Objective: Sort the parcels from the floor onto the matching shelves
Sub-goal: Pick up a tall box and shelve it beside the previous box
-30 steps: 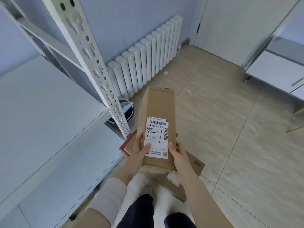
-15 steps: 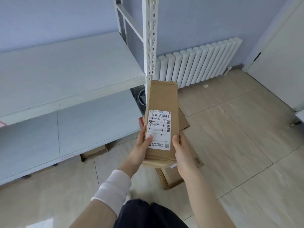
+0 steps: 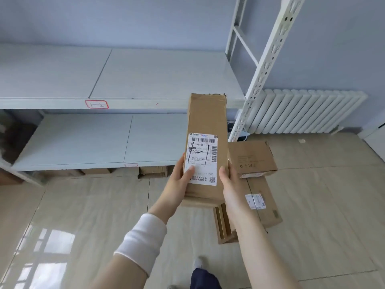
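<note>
While held clear of floor, long parcel (image 3: 206, 147) points long axis away from body, far end overlapping front edge of upper shelf (image 3: 145, 102) near its right corner. Left hand (image 3: 181, 182) and right hand (image 3: 230, 184) clasp near end, opposite sides. Shelf tag (image 3: 96, 104) well left; shift probably leftward, forward.

White ribbed radiator (image 3: 306, 111) right of centre, against pale blue wall (image 3: 145, 19). Beige tiled floor (image 3: 93, 215) across lower frame, window glare lower left. White door (image 3: 375, 140) at right edge.
</note>
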`<action>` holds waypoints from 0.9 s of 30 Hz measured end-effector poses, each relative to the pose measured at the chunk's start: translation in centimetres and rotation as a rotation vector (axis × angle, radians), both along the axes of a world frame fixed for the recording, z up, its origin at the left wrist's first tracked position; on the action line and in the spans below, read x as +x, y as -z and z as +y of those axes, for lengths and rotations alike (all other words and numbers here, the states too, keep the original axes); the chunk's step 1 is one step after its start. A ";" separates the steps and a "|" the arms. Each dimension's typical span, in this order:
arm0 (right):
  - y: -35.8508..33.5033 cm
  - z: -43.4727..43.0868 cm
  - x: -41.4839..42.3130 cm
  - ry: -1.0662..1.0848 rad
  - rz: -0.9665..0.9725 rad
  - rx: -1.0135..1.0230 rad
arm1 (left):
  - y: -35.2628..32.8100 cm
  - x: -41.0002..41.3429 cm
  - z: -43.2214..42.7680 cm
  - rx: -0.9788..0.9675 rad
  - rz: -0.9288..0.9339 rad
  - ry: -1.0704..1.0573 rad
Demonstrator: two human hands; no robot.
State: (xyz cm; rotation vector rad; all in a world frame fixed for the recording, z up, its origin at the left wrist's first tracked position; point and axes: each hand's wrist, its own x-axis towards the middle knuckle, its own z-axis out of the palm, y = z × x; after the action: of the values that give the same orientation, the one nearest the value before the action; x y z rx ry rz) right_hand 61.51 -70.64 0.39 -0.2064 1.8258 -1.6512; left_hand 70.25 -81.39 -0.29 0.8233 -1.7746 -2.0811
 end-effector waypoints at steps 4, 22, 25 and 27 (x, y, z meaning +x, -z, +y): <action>-3.3 -1.1 2.9 -0.069 0.083 -0.071 | -2.8 3.7 -0.4 -0.022 0.071 -0.089; -18.7 -3.7 8.0 -0.369 0.267 -0.492 | -18.8 10.9 -0.5 -0.318 0.354 -0.356; -21.0 -5.0 8.5 -0.357 0.316 -0.539 | -21.1 11.5 -1.7 -0.376 0.392 -0.362; -22.5 -6.3 8.6 -0.354 0.342 -0.571 | -22.7 11.7 -2.9 -0.431 0.411 -0.374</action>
State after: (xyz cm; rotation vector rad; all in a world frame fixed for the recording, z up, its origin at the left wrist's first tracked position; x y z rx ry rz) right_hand 70.14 -76.92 22.93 -1.0502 1.3816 -1.9103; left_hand 81.92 -84.33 22.38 0.5081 -1.6039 -1.4308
